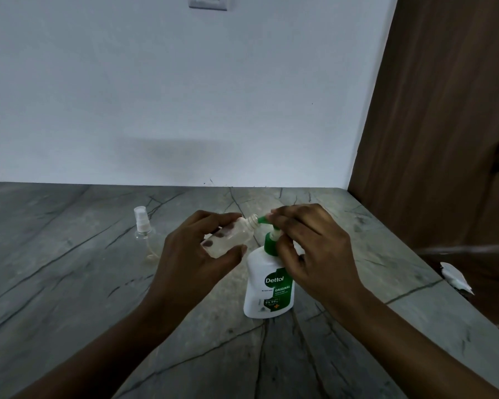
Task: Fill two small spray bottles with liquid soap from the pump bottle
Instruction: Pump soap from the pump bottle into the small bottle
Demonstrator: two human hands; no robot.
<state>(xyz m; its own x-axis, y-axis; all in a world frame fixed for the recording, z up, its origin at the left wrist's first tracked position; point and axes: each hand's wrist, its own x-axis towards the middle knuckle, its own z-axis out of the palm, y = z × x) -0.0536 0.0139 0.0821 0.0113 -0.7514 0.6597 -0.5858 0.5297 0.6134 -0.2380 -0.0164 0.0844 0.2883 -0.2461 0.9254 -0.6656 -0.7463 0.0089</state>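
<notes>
The left hand (193,254) is gripping a small clear bottle (234,236), tilting its open neck against the green nozzle of the Dettol pump bottle (268,286), labelled "ORIGINAL". The right hand (314,249) is curling over its pump head. A white spray top (141,220) is sitting on the bench (69,283), left of both hands.

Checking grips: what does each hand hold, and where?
Left hand: small spray bottle, round its body. Right hand: pump bottle, at its green pump head.
</notes>
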